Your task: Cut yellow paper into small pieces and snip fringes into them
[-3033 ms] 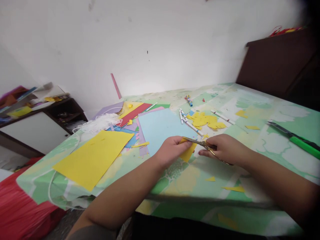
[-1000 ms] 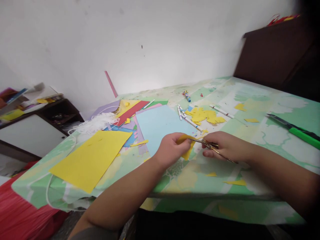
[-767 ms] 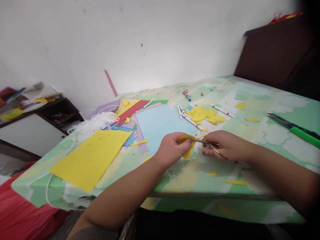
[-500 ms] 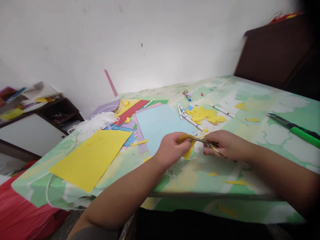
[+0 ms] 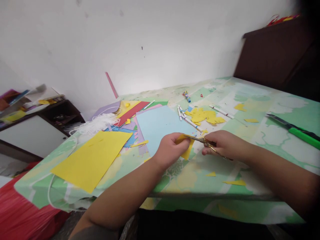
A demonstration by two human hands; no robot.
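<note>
Scissors (image 5: 206,142) in right hand (image 5: 221,141); marker barrels (image 5: 192,124) too small to read.

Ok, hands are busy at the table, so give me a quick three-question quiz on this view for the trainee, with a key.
1. Which hand holds the scissors?
2. True or false: in the picture, the light blue sheet lies to the right of the large yellow sheet.
3. Fill the gap: the left hand grips a small piece of paper whose colour is ____.

Key:
1. The right hand.
2. True.
3. Yellow.
</note>
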